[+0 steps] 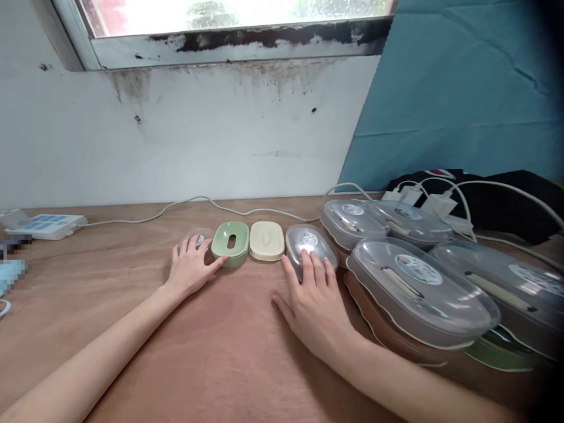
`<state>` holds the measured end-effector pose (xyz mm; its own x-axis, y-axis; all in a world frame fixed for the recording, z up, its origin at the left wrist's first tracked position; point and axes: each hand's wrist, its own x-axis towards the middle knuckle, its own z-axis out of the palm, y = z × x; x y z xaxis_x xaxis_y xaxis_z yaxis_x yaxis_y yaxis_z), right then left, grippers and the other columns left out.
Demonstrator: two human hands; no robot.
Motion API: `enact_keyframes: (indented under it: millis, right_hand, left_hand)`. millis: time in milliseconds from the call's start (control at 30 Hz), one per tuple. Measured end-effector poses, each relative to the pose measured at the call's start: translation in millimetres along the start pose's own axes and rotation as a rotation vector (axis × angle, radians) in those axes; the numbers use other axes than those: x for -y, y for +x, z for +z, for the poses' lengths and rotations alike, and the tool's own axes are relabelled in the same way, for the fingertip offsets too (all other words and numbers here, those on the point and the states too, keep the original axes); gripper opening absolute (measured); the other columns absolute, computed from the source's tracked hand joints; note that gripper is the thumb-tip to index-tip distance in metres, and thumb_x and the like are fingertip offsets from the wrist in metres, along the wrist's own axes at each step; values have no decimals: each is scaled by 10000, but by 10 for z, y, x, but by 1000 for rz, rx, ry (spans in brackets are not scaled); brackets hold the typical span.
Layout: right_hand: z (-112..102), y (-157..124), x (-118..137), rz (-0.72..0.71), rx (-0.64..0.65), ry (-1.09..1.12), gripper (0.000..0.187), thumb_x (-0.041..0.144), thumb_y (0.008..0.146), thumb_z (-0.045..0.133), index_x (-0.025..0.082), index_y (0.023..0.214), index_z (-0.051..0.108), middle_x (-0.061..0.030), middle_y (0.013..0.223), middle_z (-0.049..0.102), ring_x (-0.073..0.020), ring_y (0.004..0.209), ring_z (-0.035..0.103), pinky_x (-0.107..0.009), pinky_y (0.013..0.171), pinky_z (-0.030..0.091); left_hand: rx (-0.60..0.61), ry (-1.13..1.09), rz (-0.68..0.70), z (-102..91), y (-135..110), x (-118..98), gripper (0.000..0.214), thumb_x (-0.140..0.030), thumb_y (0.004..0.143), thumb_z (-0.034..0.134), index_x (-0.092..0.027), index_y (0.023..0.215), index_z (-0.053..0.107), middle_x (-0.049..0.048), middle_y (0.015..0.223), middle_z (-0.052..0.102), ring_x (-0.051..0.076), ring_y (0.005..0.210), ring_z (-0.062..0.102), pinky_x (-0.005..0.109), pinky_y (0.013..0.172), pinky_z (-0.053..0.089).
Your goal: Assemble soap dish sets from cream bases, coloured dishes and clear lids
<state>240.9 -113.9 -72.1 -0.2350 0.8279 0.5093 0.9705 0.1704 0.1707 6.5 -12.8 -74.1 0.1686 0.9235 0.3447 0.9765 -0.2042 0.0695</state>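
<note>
Four small pieces stand in a row on the wooden table. My left hand point(189, 267) lies at the row's left end, fingers spread over a clear lid with a round sticker point(200, 239), partly hidden. Its thumb reaches the front of a green soap box point(230, 249) with a slot in its top. Beside that sits a cream soap box piece point(267, 241) with a raised middle. At the right end is another clear lid point(304, 239). My right hand point(315, 294) rests its outstretched fingers on the near side of this lid, thumb apart.
Several larger soap boxes with clear lids point(420, 282) crowd the right side, close to my right forearm. A white cable point(247, 212) runs along the wall from a power strip point(48, 226). White chargers point(438, 204) and black cloth point(506, 188) lie at the back right.
</note>
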Motion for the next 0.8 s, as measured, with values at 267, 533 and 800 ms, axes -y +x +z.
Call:
enact_keyframes:
  millis: [267, 533, 800]
  right_hand:
    - [-244, -353, -68, -534, -215, 456, 382, 118, 791, 538, 139, 1171, 571, -117, 1055, 660, -248, 1058, 564, -471, 996, 427]
    - [-264, -50, -264, -624, -83, 883, 337, 37, 809, 486, 201, 1100, 526, -18, 931, 677, -137, 976, 588, -363, 1054, 379]
    - [-85, -202, -243, -263, 15, 788, 782, 308, 660, 711, 220, 1328, 315, -178, 1307, 370, -343, 1237, 422, -527, 959, 438]
  left_hand:
    - [-57, -68, 51, 5, -5, -56, 587, -590, 838, 438, -157, 1220, 540, 215, 1349, 447, 369, 1258, 384, 540, 977, 316]
    - [111, -554, 848, -394, -167, -341, 757, -556, 802, 550, -176, 1400, 284, 164, 1488, 251, 315, 1355, 264, 458, 1085, 280]
    - [349, -580, 887, -624, -180, -484, 712, -497, 703, 707, -213, 1302, 447, 148, 1244, 482, 302, 1163, 443, 474, 970, 420]
